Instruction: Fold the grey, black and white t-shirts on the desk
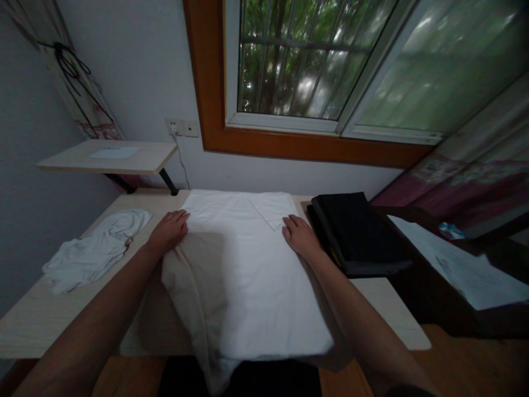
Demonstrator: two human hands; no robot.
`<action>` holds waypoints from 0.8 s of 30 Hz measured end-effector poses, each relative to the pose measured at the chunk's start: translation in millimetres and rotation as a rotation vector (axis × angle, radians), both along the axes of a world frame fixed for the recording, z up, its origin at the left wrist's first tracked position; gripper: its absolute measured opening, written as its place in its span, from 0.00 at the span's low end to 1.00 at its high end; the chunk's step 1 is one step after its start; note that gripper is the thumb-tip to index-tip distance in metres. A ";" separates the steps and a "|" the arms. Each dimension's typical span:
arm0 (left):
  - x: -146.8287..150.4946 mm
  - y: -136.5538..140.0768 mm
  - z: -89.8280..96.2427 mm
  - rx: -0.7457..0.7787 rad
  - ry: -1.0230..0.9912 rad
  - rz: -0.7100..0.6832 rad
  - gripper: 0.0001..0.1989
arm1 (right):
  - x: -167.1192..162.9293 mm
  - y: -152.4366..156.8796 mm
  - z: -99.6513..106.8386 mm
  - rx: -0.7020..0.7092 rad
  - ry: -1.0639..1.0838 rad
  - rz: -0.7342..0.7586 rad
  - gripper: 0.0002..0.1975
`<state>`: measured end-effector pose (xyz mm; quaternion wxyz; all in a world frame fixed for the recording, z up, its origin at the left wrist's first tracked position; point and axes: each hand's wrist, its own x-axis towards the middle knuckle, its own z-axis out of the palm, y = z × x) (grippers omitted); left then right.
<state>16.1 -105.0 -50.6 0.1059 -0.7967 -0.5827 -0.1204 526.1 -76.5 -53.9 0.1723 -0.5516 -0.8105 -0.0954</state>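
Note:
A white piece of cloth (264,275) lies spread before me. Its near edge hangs over the front of the table, with a loose fold drooping at the lower left. A thin slanting seam shows near its top right; I cannot tell what kind of article it is. My left hand (170,230) rests at its upper left edge, fingers lying on the cloth. On the opposite side, my right hand (301,236) lies on the upper right edge, fingers slightly apart. Both thumbs are largely hidden.
A crumpled white cloth (99,248) lies left on the table (37,325), below a small raised shelf (152,151). Folded black cloth (351,231) is stacked right. Farther right, a white sheet (463,262) rests on a dark surface. A window (297,71) is ahead.

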 end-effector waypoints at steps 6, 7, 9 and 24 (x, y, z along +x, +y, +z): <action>-1.4 19.7 -0.9 -0.006 -0.006 0.017 0.24 | -1.7 20.3 -0.4 -0.026 -0.003 -0.010 0.23; -1.1 22.3 0.0 -0.004 -0.003 0.019 0.24 | -2.0 24.0 -0.3 -0.026 -0.003 -0.012 0.23; -0.5 27.3 2.2 -0.003 0.015 0.021 0.24 | -2.5 31.9 -0.6 -0.026 -0.003 -0.017 0.22; 5.3 22.6 6.3 -0.116 -0.102 0.109 0.25 | -5.0 40.5 -8.5 -0.038 0.019 -0.056 0.24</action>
